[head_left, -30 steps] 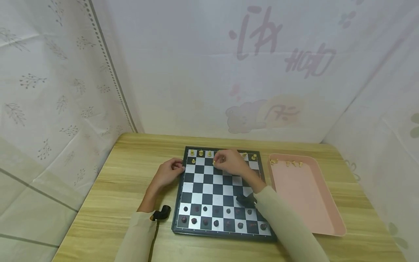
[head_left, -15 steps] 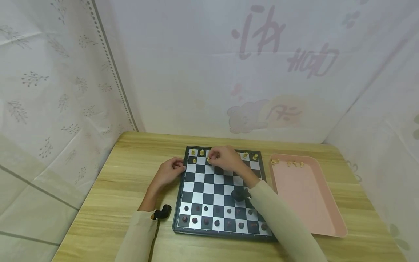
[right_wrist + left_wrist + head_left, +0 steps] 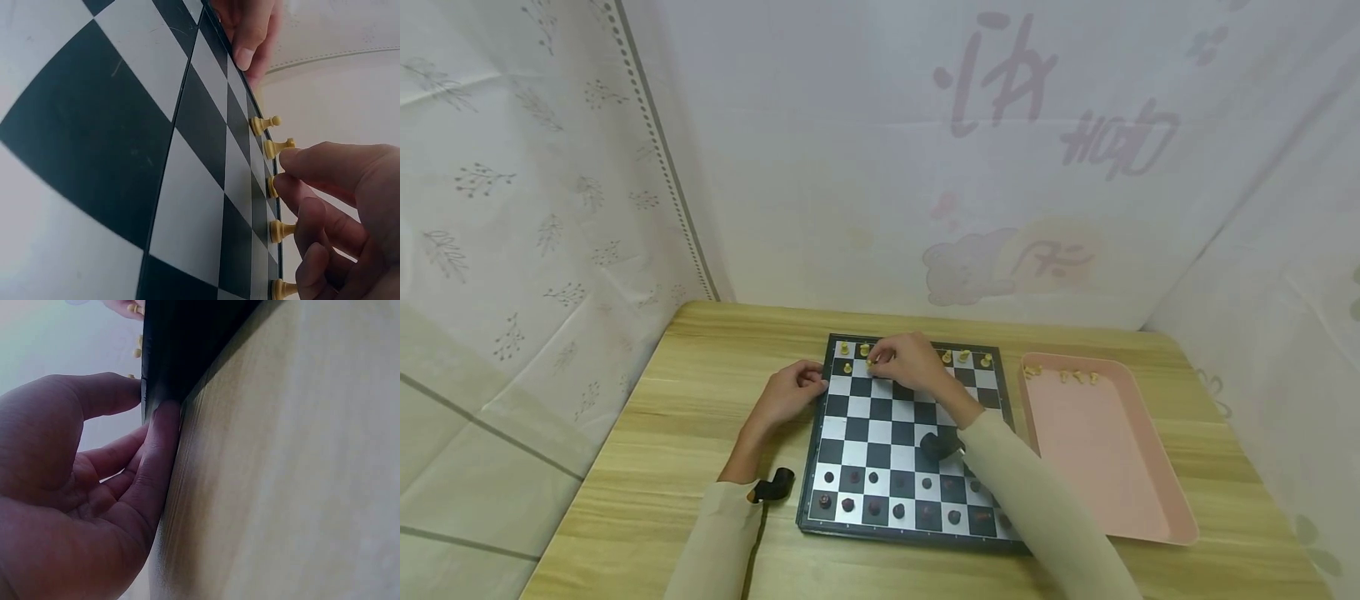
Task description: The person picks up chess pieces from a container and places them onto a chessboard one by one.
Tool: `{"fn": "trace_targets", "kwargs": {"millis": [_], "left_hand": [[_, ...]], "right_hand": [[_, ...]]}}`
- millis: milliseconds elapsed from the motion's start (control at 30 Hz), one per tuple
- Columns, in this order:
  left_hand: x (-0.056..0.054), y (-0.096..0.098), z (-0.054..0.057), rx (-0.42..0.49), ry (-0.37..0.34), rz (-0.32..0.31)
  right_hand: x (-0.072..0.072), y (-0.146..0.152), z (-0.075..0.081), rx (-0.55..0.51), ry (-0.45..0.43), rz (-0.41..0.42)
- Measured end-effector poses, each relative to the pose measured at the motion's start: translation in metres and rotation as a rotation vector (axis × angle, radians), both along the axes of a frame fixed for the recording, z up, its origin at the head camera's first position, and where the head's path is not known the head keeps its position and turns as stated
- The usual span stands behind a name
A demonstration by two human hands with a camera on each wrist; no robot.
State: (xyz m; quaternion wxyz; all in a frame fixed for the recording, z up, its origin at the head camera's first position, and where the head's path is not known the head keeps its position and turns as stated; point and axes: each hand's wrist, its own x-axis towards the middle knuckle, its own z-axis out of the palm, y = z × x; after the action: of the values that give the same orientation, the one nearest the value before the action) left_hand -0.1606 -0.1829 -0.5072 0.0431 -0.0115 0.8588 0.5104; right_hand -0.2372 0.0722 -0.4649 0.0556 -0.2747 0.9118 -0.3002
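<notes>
A black-and-white chessboard (image 3: 879,432) lies on the wooden table. At its left edge my left hand (image 3: 787,393) grips the rim, with the thumb (image 3: 112,395) at the upper edge and a finger (image 3: 164,434) against the dark side. Over the far left part of the board, my right hand (image 3: 912,363) pinches a small pale yellow pawn (image 3: 869,364) between thumb and index finger, at the second row. Another yellow pawn (image 3: 847,367) stands just left of it. Yellow pieces (image 3: 845,348) line the far row, some hidden behind the right hand.
Dark chess pieces (image 3: 874,505) fill two rows at the near side, a few covered by the right sleeve. A pink tray (image 3: 1105,450) to the right holds several yellow pieces (image 3: 1078,377) near its far end. Patterned cloth (image 3: 820,167) hangs behind the table.
My right hand has moved left along the second row with the pawn, stopping beside the other pawn. The left hand keeps its place at the board's edge.
</notes>
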Motion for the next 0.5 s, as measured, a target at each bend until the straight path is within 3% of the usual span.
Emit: {"fn": "trace_targets", "kwargs": {"millis": [500], "left_hand": [[0.001,0.001,0.002,-0.006,-0.002,0.003]], "right_hand": [[-0.001,-0.012,-0.007,0.106,0.091,-0.026]]}}
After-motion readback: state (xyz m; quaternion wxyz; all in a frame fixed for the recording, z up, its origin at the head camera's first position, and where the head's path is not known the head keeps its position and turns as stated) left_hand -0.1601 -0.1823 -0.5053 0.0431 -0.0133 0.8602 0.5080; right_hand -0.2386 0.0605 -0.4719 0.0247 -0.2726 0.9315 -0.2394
